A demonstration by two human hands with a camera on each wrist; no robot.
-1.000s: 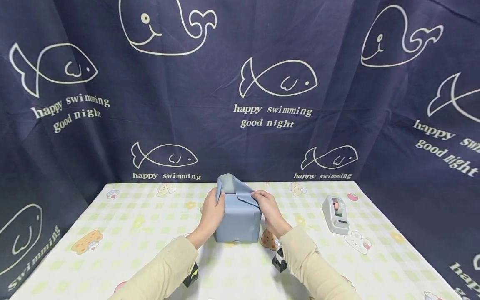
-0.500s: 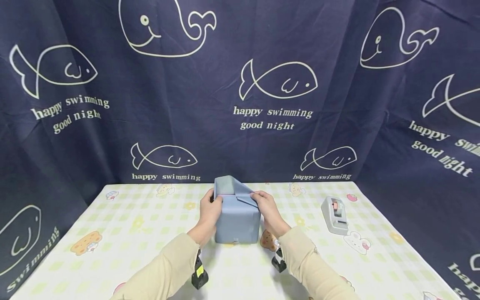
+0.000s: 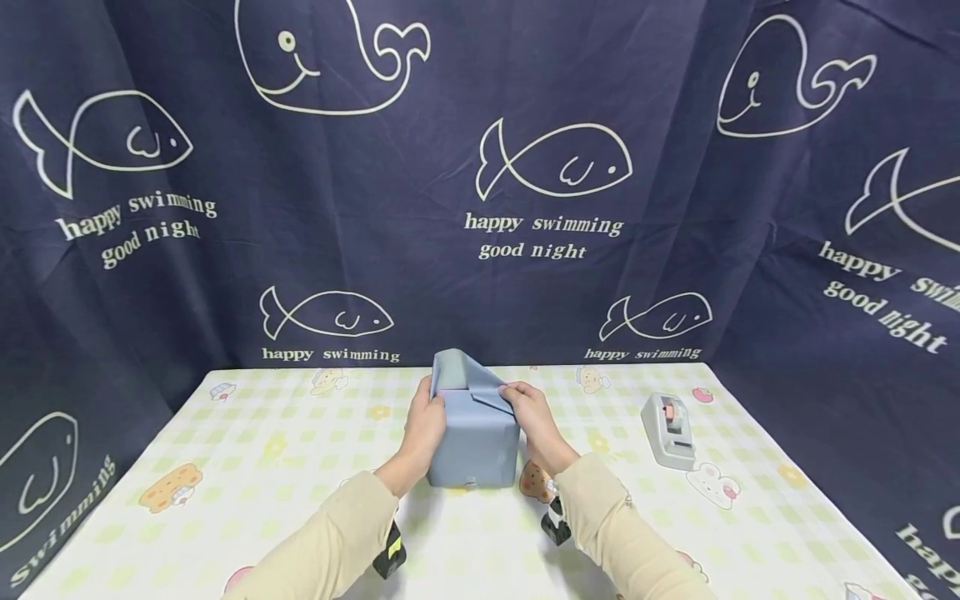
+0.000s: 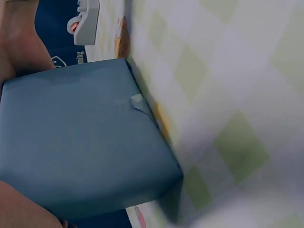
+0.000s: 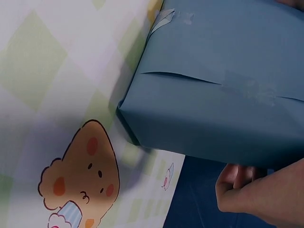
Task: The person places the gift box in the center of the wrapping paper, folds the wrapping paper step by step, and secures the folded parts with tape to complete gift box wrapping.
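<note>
A box wrapped in blue-grey paper (image 3: 474,450) stands on the table, its paper rising loose at the top. My left hand (image 3: 422,429) pinches the paper at the top left edge, thumb on the near side. On the right, my right hand (image 3: 535,417) pinches a folded-in paper flap (image 3: 492,403). At the back, another flap (image 3: 452,367) stands up and shows its paler inside. Clear tape (image 5: 256,90) crosses a seam on the side in the right wrist view. A small torn paper tab (image 4: 138,102) sticks out near the bottom edge. My left fingertips are hidden behind the paper.
A grey tape dispenser (image 3: 669,432) stands to the right of the box. Under everything lies a green-and-white checked tablecloth (image 3: 285,467) with printed cartoons. A dark blue curtain (image 3: 420,250) hangs right behind the table's far edge.
My left hand shifted slightly outward at the top left edge, spreading the back flap, then came back in with the paper. My right hand keeps its pinch almost unmoved.
</note>
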